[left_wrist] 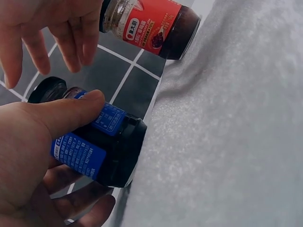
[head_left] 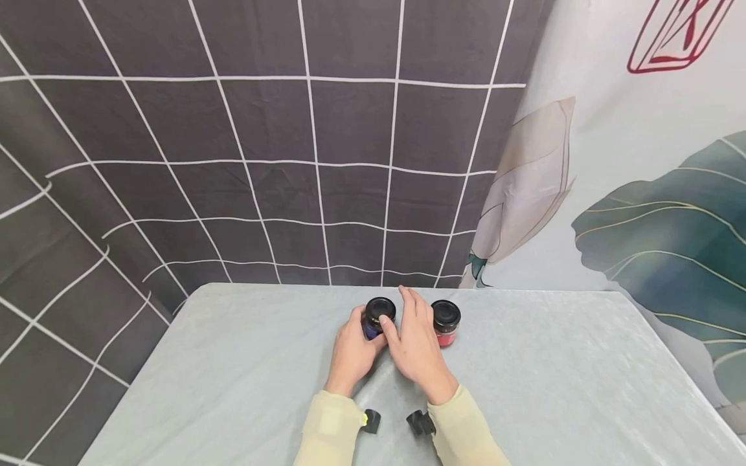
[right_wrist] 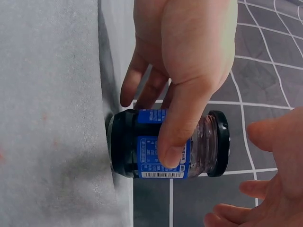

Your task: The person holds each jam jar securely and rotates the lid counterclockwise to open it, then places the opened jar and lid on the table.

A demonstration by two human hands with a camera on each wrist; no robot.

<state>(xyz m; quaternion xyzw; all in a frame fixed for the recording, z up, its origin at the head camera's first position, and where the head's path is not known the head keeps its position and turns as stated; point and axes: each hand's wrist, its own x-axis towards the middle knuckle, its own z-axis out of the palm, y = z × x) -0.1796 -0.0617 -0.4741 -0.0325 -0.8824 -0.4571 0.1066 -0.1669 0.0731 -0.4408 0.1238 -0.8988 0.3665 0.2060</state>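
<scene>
A dark jar with a blue label and black lid stands on the table; the left hand grips it around its side, thumb across the label of the blue jar in the left wrist view. Close to its right, the right hand hovers with fingers extended, its thumb near the black lid. In the right wrist view a gap shows between the right hand and the blue jar. Just beyond the right hand stands a second jar with a red label, also black-lidded, not held by either hand.
A pale grey cloth covers the table, with both jars towards its back edge. Behind it hangs a dark curtain with white grid lines; at the right is a white cloth with leaf patterns.
</scene>
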